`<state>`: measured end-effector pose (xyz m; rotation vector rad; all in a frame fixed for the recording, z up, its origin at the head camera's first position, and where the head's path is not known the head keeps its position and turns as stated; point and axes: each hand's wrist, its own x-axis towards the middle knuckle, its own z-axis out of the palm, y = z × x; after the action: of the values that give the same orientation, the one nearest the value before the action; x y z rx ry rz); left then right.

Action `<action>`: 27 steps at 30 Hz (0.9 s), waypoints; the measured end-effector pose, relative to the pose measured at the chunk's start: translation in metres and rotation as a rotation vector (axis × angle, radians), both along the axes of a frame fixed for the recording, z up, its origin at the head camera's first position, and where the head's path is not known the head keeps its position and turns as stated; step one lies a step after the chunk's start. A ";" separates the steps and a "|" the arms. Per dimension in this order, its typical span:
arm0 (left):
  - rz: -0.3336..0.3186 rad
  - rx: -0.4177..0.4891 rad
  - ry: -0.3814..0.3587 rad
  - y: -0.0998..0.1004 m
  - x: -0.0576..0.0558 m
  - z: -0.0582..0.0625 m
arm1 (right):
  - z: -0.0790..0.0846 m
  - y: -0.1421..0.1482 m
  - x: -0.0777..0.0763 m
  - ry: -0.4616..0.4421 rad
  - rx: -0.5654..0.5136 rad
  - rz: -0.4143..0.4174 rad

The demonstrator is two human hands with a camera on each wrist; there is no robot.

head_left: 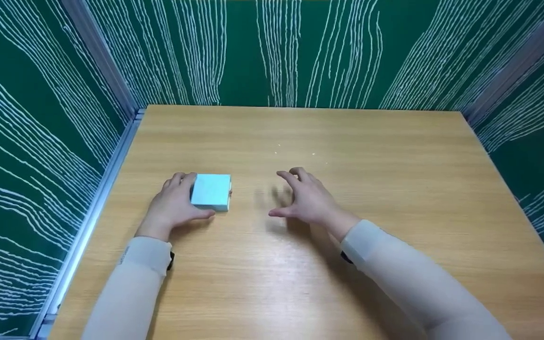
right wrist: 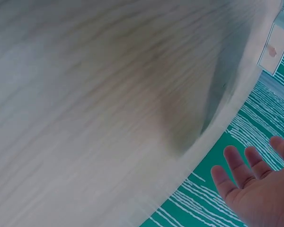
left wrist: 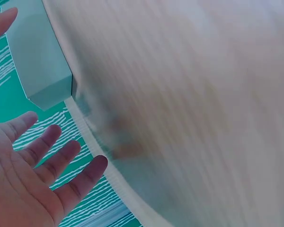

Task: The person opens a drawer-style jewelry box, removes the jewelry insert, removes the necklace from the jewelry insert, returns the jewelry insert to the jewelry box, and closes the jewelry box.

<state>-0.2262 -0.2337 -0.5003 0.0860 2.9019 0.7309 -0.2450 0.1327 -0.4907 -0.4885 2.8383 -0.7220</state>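
A small light-blue box [head_left: 211,190] lies on the wooden table, left of the middle. Its right side, seen in the right wrist view, is pale with a small reddish-brown spot or tab [right wrist: 272,52]. My left hand [head_left: 172,202] is at the box's left side, thumb along the front edge and fingers toward the back corner. In the left wrist view its fingers [left wrist: 80,182] are spread, with a gap between them and the box [left wrist: 38,56]. To the right of the box, my right hand [head_left: 309,197] hovers over the table, thumb and fingers apart, holding nothing.
The wooden table [head_left: 272,288] has a few tiny white specks [head_left: 313,154] beyond the hands. Green walls with white wavy lines [head_left: 239,56] rise at the back and both sides. A metal rail [head_left: 97,203] runs along the left edge.
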 end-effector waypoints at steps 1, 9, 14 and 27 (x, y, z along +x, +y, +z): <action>-0.004 0.000 0.005 0.000 -0.001 0.000 | 0.000 -0.003 0.000 0.000 -0.001 0.004; -0.018 -0.019 0.009 -0.004 -0.002 0.003 | -0.002 -0.029 -0.003 0.015 0.003 0.042; -0.015 -0.010 -0.002 -0.009 -0.004 0.003 | -0.003 -0.044 -0.005 0.027 0.015 0.072; -0.010 0.095 -0.088 -0.024 -0.012 -0.004 | -0.010 -0.064 -0.015 0.020 -0.060 0.081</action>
<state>-0.2378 -0.2577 -0.5045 0.0767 2.7816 0.8485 -0.2603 0.0687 -0.5004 -0.6190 2.8034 -0.7925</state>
